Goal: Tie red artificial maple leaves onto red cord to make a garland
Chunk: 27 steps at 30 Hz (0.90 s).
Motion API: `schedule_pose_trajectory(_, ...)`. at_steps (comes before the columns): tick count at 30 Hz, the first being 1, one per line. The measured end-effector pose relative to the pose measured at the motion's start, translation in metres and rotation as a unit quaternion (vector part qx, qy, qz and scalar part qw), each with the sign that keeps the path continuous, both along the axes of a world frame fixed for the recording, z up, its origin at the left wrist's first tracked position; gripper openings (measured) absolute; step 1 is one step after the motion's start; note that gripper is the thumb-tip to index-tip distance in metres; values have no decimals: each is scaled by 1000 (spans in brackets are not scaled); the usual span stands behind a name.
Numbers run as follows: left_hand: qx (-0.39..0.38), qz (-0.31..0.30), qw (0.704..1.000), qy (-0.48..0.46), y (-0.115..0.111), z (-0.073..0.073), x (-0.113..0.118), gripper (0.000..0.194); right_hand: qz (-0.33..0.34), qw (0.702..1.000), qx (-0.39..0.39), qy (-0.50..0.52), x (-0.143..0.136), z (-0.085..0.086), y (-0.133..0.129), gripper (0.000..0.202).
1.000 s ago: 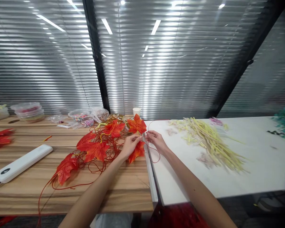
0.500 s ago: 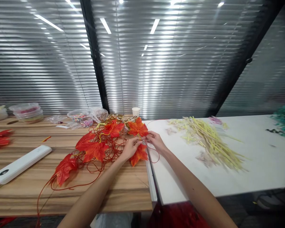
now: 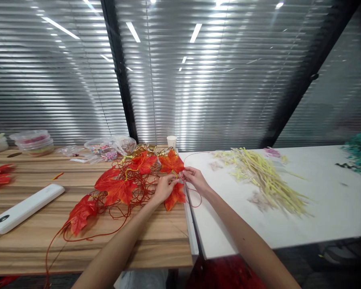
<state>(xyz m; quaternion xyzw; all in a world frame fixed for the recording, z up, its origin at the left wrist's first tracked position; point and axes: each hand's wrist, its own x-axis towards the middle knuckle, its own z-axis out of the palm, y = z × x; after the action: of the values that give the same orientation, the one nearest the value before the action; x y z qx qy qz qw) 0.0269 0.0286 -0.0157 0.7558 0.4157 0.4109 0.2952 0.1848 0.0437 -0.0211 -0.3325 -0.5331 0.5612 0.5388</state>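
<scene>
My left hand (image 3: 165, 188) is closed in a pinch at the yellow stems of two artificial maple leaves. One orange-red leaf (image 3: 171, 161) points up beyond the fingers, and a second leaf (image 3: 175, 196) hangs just below them. Close by on the right, my right hand (image 3: 196, 179) pinches a thin red cord, whose loop (image 3: 195, 205) curves down over the white table. The exact spot where cord and stems meet is hidden by the fingertips. To the left, more red leaves (image 3: 120, 192) lie on a tangle of red cord (image 3: 141, 188).
A white power strip-like bar (image 3: 27, 208) lies on the wooden table (image 3: 156, 245). Plastic tubs (image 3: 33, 143), bead bags (image 3: 105, 148) and a paper cup (image 3: 171, 141) stand at the back. Yellow stalks (image 3: 267, 180) cover part of the white table (image 3: 228, 237).
The upper leaf has shifted slightly left and tilted. My right hand has moved a little left, closer to the left hand; the left hand stays almost in place.
</scene>
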Motion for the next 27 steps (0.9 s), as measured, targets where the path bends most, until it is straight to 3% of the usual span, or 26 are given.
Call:
schedule_pose_trajectory(9,2,11,1000,19,-1,0,0,22,37,999,1,-6,-3,5,-6,26)
schedule_pose_trajectory(27,11,4,1000,27,0,-2,0,22,38,999,-6,-14,-4,5,-7,23)
